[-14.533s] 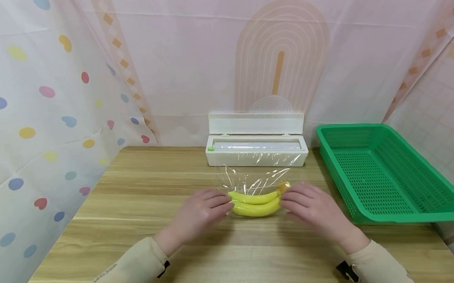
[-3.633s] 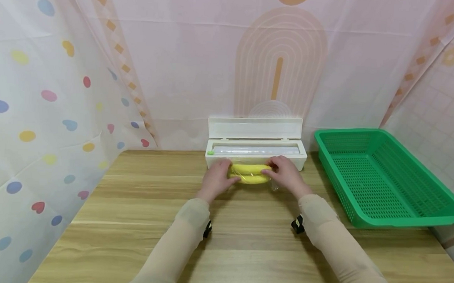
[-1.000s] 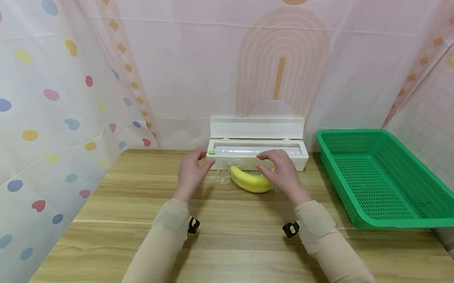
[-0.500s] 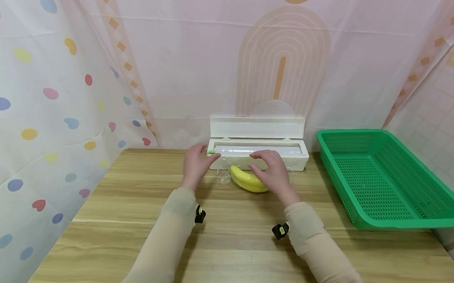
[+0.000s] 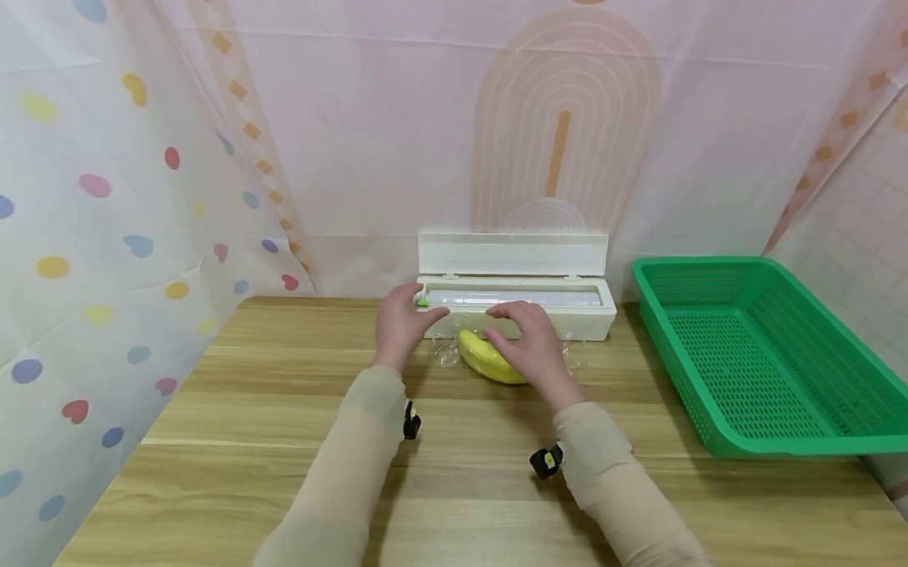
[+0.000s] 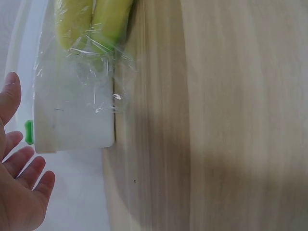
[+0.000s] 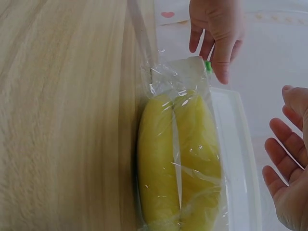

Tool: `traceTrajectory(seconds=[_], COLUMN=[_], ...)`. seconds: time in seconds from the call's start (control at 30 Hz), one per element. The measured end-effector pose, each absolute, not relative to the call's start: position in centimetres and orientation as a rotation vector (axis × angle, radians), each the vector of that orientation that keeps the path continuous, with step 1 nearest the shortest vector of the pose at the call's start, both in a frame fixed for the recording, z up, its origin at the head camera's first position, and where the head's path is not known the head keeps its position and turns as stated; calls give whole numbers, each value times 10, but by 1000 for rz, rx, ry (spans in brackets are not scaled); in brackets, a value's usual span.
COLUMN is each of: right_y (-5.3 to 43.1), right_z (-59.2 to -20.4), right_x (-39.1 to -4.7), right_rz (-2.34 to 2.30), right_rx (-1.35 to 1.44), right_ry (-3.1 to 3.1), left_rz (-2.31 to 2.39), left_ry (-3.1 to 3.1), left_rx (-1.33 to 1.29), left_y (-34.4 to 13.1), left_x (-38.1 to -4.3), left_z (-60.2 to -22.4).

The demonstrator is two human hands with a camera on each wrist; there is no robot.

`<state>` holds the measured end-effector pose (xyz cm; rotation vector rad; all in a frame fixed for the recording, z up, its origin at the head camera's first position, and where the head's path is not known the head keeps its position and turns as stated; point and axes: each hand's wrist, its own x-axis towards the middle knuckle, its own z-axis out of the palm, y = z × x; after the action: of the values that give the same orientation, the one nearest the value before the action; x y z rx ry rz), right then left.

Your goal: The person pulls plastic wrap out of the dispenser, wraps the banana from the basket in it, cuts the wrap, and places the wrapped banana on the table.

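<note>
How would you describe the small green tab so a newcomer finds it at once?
At the back of the wooden table stands a long white box, lid raised. In the head view, the small green tab sits at the left end of the box's front edge, close to the left hand. It is the only green part showing on the box, far smaller than the green basket.

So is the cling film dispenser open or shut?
Open: the cling film dispenser has its white lid raised at the back, exposing the film roll.
</note>
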<state>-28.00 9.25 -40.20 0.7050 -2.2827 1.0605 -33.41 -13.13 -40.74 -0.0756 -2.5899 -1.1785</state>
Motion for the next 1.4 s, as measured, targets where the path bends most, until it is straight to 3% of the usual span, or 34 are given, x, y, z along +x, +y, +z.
traceTrajectory(seconds=[1.4], right_y=[73], right_z=[-383], right_x=[-306], right_rz=[927], right_rx=[748], right_ry=[-2460], left_rz=[-1551], left_ry=[-2478], left_rx=[56], left_y=[-138], left_x=[-345], left_z=[-428])
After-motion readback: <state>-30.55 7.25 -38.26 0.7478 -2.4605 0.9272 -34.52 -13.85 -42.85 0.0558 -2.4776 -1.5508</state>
